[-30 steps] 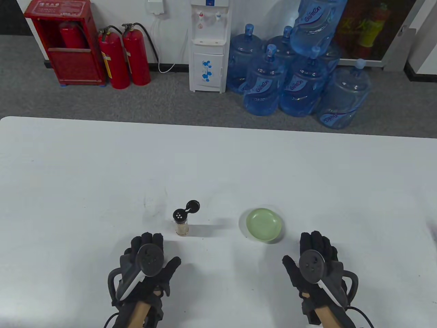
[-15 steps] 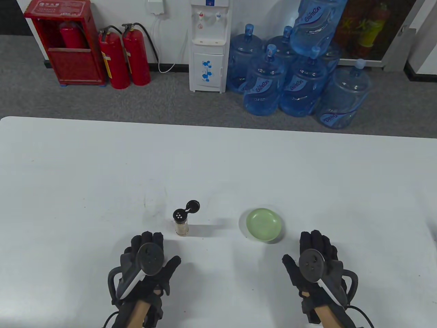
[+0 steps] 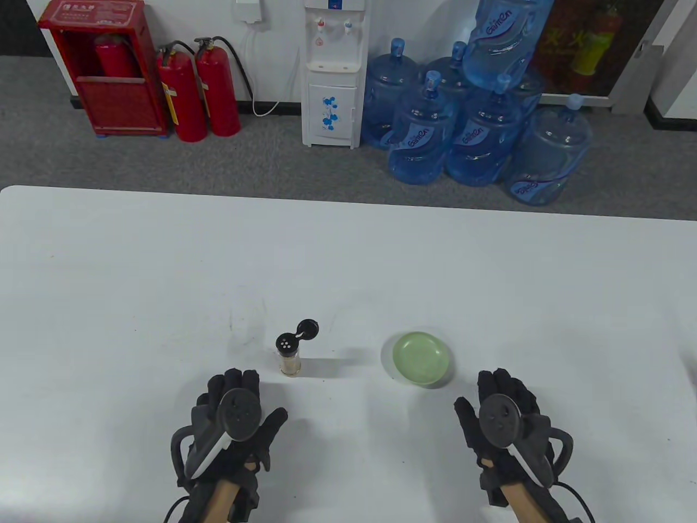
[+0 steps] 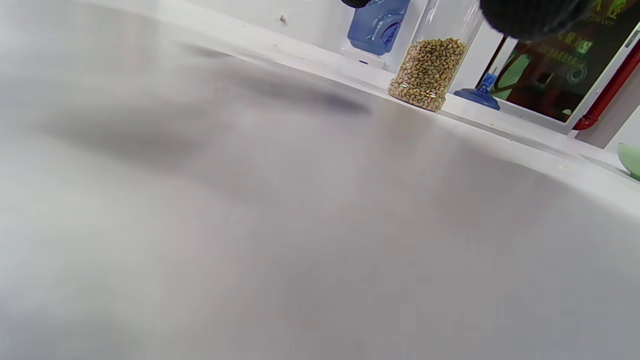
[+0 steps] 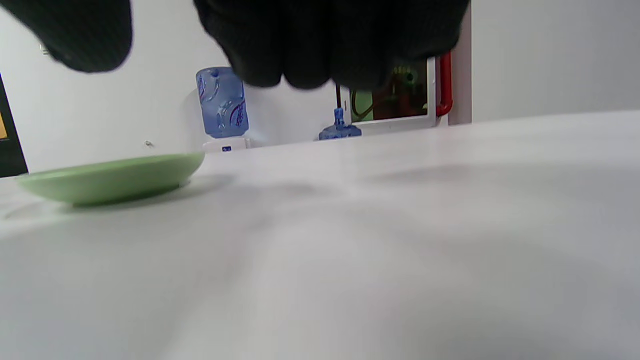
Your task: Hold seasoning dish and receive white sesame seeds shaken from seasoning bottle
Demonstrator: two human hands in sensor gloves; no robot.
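Observation:
A small clear seasoning bottle (image 3: 289,354) with sesame seeds stands upright on the white table (image 3: 348,261), its black flip lid open. It also shows in the left wrist view (image 4: 427,70). A pale green seasoning dish (image 3: 422,359) sits to its right, empty; it also shows in the right wrist view (image 5: 115,177). My left hand (image 3: 235,406) rests flat on the table just in front of the bottle, holding nothing. My right hand (image 3: 503,406) rests flat on the table just right of and in front of the dish, holding nothing.
Beyond the table's far edge stand water jugs (image 3: 474,136), a water dispenser (image 3: 333,76) and red fire extinguishers (image 3: 199,90) on the floor.
My right hand has shifted very slightly. Bottle, dish and left hand have not moved.

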